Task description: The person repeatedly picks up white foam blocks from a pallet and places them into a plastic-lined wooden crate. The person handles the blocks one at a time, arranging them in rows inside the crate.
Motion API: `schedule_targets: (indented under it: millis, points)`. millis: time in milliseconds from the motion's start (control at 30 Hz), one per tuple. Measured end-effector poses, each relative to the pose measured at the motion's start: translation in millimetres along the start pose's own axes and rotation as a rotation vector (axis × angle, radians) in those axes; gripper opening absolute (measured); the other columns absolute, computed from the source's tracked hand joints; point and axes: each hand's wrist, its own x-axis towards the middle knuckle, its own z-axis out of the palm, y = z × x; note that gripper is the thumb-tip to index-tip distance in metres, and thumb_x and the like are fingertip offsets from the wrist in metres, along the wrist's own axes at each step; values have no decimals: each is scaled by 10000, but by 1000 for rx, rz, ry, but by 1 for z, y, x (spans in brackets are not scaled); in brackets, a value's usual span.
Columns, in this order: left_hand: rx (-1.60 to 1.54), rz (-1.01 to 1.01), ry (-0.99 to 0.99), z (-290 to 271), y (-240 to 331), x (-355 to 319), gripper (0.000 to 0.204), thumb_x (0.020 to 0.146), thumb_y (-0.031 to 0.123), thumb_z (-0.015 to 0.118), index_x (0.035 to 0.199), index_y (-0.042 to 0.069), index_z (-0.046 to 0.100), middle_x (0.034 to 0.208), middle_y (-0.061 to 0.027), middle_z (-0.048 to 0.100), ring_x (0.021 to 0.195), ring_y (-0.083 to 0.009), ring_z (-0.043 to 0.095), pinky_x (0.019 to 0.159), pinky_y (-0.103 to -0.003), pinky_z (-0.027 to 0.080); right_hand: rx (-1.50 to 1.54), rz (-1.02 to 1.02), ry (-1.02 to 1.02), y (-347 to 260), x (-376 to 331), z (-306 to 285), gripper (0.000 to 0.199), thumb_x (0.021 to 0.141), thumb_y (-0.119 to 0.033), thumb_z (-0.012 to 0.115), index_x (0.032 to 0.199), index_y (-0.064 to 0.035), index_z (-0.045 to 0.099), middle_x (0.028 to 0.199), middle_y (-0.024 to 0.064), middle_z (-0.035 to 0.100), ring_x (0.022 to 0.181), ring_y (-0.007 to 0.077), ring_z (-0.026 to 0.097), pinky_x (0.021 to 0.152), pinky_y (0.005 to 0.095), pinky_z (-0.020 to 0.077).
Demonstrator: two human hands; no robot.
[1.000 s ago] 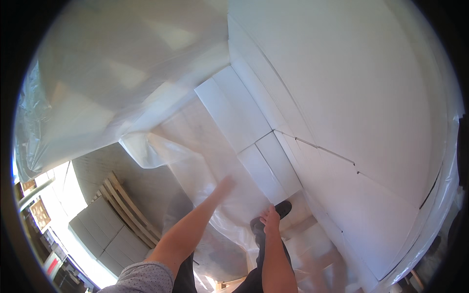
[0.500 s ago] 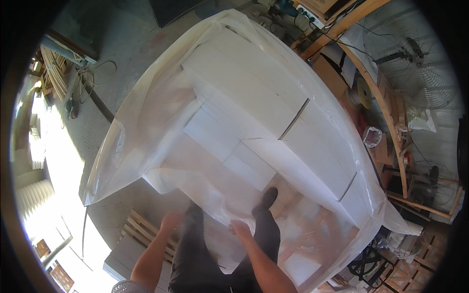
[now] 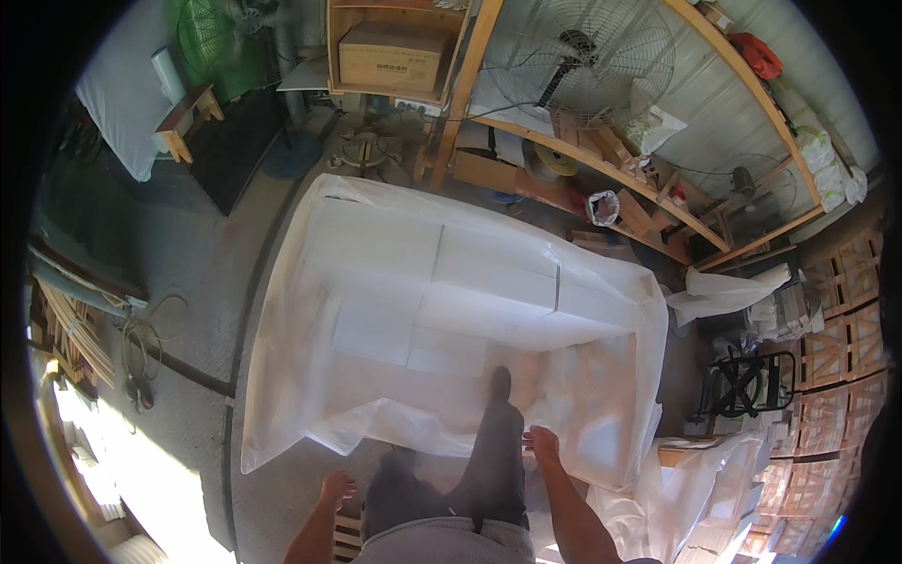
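Observation:
A large sheet of translucent plastic [image 3: 272,376] lines a box-shaped space in front of me, with its edges raised all round. Along the far side, white flat-sided blocks [image 3: 489,282] stand in a row inside it, with narrow gaps between them. One of my feet in a dark shoe [image 3: 501,383] is on the lined bottom. My left hand [image 3: 338,486] hangs empty beside my left leg, fingers loosely apart. By the sheet's near edge is my right hand [image 3: 541,441], fingers spread and nothing seen in them; whether it touches the plastic I cannot tell.
Wooden framing with a large fan [image 3: 583,56] and a cardboard box [image 3: 393,54] stands beyond. A folded black metal frame [image 3: 752,383] and pallets [image 3: 846,348] are at the right. More plastic sheeting [image 3: 676,503] lies near right. A cable [image 3: 141,348] trails on the left floor.
My view has swung toward the right, so the lined space looks squarer. My hands have moved further apart, the right one outward toward the sheet's near edge.

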Motion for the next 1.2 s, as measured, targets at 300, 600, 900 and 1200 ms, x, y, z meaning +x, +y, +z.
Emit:
schedule_targets:
  millis: [300, 600, 900, 1200]
  points:
    - [365, 115, 71, 13, 100, -29, 325, 931, 282, 490, 1134, 32, 528, 973, -163, 643, 757, -287, 667, 616, -406, 545, 412, 659, 68, 87, -215, 21, 294, 873, -288, 603, 1015, -31, 614, 857, 122, 673, 652, 237, 670, 545, 358, 533]
    - [498, -20, 28, 5, 80, -51, 334, 894, 304, 493, 1093, 45, 560, 933, -138, 657, 733, -282, 671, 611, -427, 534, 805, 345, -247, 119, -206, 69, 274, 903, -264, 562, 1047, -34, 602, 896, 140, 672, 736, 244, 671, 611, 351, 541]
    - [802, 79, -20, 19, 81, -71, 349, 930, 283, 498, 1185, 46, 515, 1018, -166, 637, 832, -300, 650, 698, -450, 511, 543, 60, 243, 130, -229, 67, 298, 895, -296, 560, 983, -15, 609, 871, 112, 672, 722, 209, 666, 599, 330, 531]
    - [956, 153, -158, 64, 101, -74, 359, 877, 291, 493, 1126, 43, 562, 1011, -134, 646, 799, -252, 651, 644, -387, 500, 1020, 919, 483, 172, -458, 126, 196, 872, -165, 564, 868, 31, 579, 716, 146, 622, 498, 237, 599, 355, 317, 453]
